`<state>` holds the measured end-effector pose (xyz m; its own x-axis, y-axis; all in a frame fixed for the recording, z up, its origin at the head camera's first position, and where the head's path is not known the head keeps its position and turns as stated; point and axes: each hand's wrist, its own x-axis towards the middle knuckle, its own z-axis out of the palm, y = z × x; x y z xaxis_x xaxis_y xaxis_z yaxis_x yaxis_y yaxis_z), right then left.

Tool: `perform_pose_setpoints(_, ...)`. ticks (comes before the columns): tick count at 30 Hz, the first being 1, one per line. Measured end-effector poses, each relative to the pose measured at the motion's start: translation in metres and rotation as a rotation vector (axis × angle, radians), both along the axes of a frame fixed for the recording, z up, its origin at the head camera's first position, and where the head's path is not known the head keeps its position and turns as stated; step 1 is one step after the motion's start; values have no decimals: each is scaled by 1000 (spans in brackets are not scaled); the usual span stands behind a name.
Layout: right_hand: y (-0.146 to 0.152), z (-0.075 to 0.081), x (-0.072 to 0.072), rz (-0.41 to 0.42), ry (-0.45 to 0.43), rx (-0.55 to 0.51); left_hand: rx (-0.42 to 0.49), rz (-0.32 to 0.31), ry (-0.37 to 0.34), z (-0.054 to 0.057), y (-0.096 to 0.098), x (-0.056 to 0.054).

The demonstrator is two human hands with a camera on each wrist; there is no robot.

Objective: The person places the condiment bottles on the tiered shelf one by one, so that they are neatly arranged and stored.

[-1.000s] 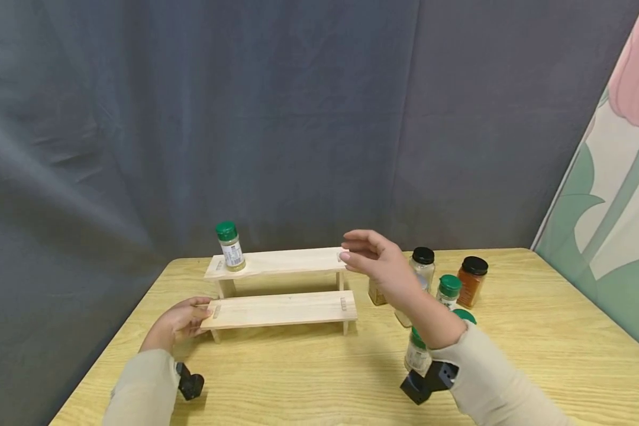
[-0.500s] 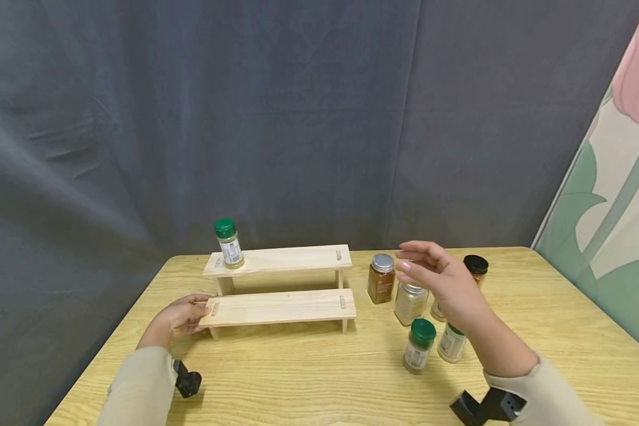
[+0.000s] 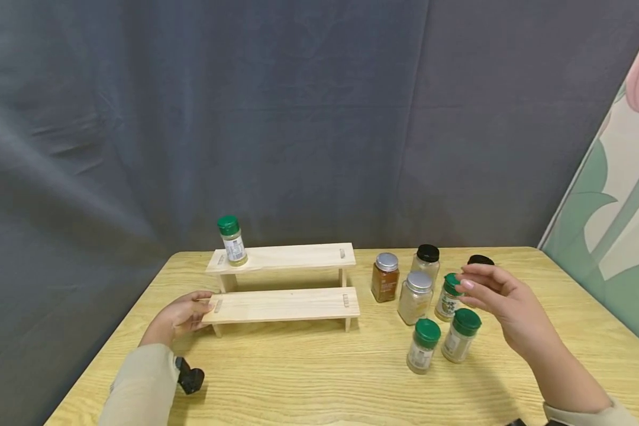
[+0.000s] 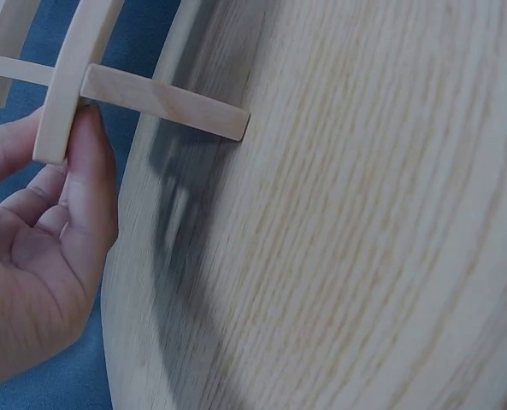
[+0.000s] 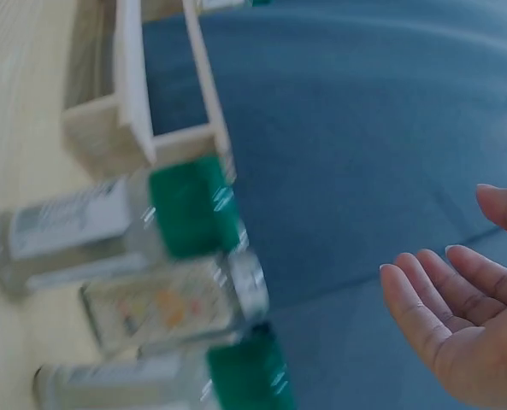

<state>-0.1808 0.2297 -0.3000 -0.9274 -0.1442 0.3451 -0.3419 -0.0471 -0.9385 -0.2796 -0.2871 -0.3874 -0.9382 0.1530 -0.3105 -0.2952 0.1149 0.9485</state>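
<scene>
My left hand (image 3: pixel 183 316) pinches the left end of the lower step of a two-tier wooden rack (image 3: pixel 282 306); in the left wrist view the thumb and a finger (image 4: pixel 91 184) lie on either side of the board. On the upper step's left end stands a green-capped spice jar (image 3: pixel 233 242). Over the right side of the table my right hand (image 3: pixel 511 305) hovers with relaxed fingers, holding nothing. It is beside a green-capped jar (image 3: pixel 448 299) and partly hides a black-capped jar (image 3: pixel 480 260). Two more green-capped jars (image 3: pixel 423 346) stand nearer the front.
Between the rack and the green-capped jars stand a silver-capped jar of reddish-brown spice (image 3: pixel 386 278) and a silver-capped jar with pale contents (image 3: pixel 415 299). Behind the latter is a clear black-capped jar (image 3: pixel 426 263). A dark curtain (image 3: pixel 298 118) hangs behind the wooden table (image 3: pixel 298 384).
My right hand has moved right, from the rack's upper right end, across the jars to their right side. The left hand keeps its hold on the lower step.
</scene>
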Motion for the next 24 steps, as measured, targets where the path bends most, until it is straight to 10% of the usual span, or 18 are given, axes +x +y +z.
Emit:
perform_pose_setpoints(13,121,-123,-60,-147,-111,133,-21,14,2,3,6,-4)
perform_pose_setpoints(24,54,-58,-10,-112,-232,381,23,0,0,1,-1,0)
